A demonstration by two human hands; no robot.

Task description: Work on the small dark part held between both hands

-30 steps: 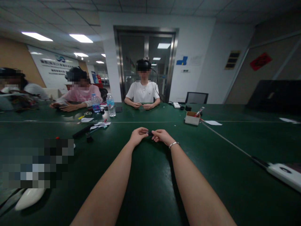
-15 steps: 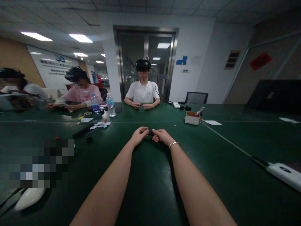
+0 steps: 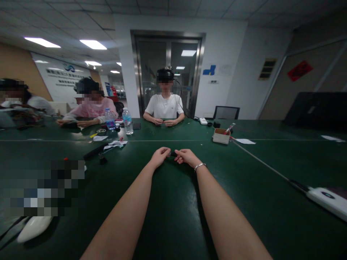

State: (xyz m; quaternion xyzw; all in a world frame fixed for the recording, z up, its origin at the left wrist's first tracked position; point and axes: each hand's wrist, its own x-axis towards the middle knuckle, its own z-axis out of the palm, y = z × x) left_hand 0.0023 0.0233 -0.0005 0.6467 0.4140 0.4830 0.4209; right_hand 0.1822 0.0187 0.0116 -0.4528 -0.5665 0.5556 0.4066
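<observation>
Both arms reach out over the dark green table [image 3: 173, 202]. Between my fingertips is a small, dark, short object [image 3: 172, 154], its kind too small to make out. My left hand [image 3: 161, 156] is closed with thumb and fingers pinched at its left end, where something paler shows. My right hand [image 3: 185, 156], with a silver bracelet [image 3: 200, 166] at the wrist, pinches the right end, its other fingers curled under. The hands are close together, just above or on the table; which of the two I cannot tell.
Across the table sits a person in a white shirt [image 3: 164, 106]. Two water bottles [image 3: 128, 122] stand at the left, near papers [image 3: 115, 144] and a black cylinder [image 3: 94, 151]. At the right are a small open box [image 3: 221, 137], a cable [image 3: 261, 159] and a white device [image 3: 328, 200].
My left hand's fingers have shifted slightly on the small dark object, and more of it shows between the hands. Both arms stay nearly in place.
</observation>
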